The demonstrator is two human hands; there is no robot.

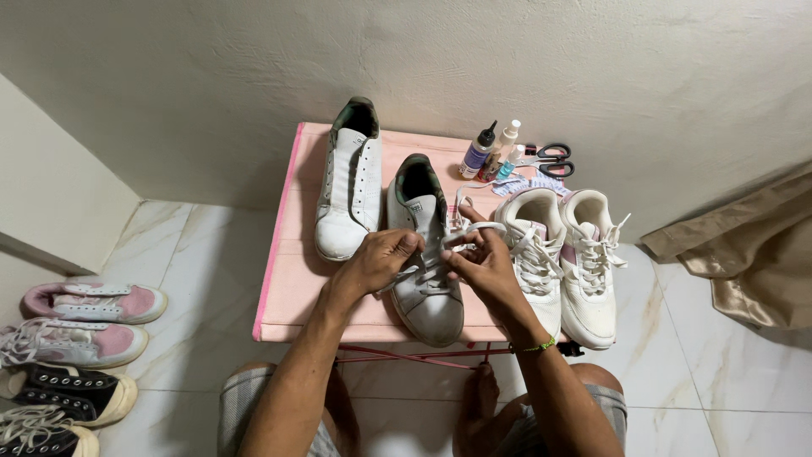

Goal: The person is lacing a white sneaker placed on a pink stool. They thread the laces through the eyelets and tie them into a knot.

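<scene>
A white sneaker with a dark green lining lies toe toward me on a small pink table. My left hand pinches its white lace over the eyelets on the left side. My right hand holds a loop of the same lace on the right side. The matching sneaker, unlaced, lies to the left on the table. A pair of laced white and pink sneakers sits at the table's right edge, close to my right hand.
Small bottles and black-handled scissors stand at the table's back right. Several pink and black shoes line the marble floor at left. A tan cloth lies at right. A plain wall is behind. My knees are under the table.
</scene>
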